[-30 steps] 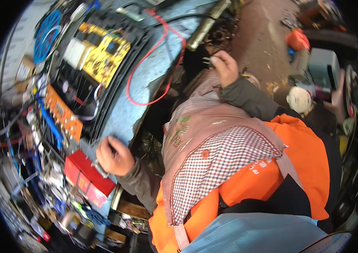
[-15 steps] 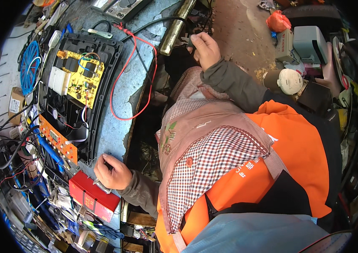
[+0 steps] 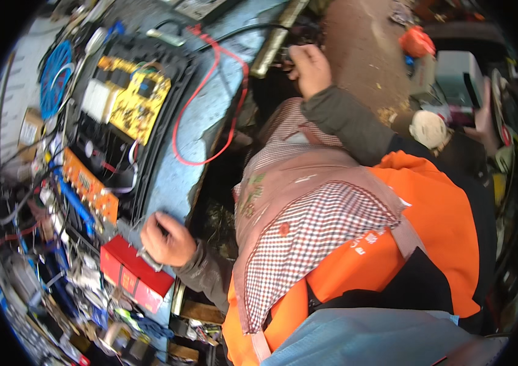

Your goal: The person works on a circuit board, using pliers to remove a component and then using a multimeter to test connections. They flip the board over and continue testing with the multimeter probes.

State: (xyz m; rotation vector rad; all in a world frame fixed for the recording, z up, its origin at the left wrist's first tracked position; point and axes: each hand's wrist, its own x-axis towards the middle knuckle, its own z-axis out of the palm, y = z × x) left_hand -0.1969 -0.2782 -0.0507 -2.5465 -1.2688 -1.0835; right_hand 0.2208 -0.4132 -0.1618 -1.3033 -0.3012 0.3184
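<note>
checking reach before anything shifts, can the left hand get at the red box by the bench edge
Probably yes. The left hand is closed around a small metal tool right beside the red box, seemingly overlapping its top edge, with nothing between them. The hand is occupied, though.

Slim metal tool (image 3: 149,256): short silvery shaft, gripped in the closed left hand (image 3: 164,239), its tip jutting out below the fist and lying over the top of the red box. Near the front edge of the worktop (image 3: 210,122).

Small dark metal parts (image 3: 286,56): tangled cluster, details too blurred to tell, pinched by the fingers of the right hand (image 3: 311,68), beside the end of a grey metal tube at the worktop's far edge.
</note>
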